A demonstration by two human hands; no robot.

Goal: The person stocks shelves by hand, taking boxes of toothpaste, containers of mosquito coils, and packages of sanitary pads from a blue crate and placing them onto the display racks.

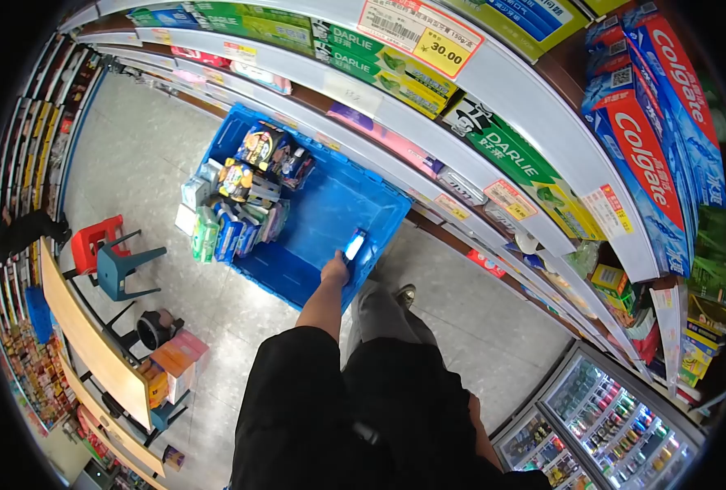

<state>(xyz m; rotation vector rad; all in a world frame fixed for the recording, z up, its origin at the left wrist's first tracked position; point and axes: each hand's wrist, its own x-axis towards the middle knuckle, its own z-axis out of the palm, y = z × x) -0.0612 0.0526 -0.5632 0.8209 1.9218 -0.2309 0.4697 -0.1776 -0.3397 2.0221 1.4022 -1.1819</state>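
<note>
So the left grip [336,268] looks closed round the near end of a small blue-and-white packet [355,243], fingers mostly bunched at one end. The packet's inside the blue crate [322,196], right by the wall nearest the wearer, with the bare bottom of the crate beside it. Held by one end like that, I reckon it could swivel or slip out if it catches the wall. Can't tell what the right grip is doing, only a bit of the right arm [485,441] shows, well apart from the crate.

The bit I'd worry about is the far left end of the crate. Packs [236,180] are heaped up there, and the green ones [205,235] look to be right at the rim or poking past it, so a knock could spill a few onto the floor [134,147]. There's a shoe [406,296] and a grey trouser leg [377,310] close to the crate's near side, so a careless step could be that knock. The shelf [350,90] runs tight along the other side too, so lifting a hand fast there risks clipping it.
</note>
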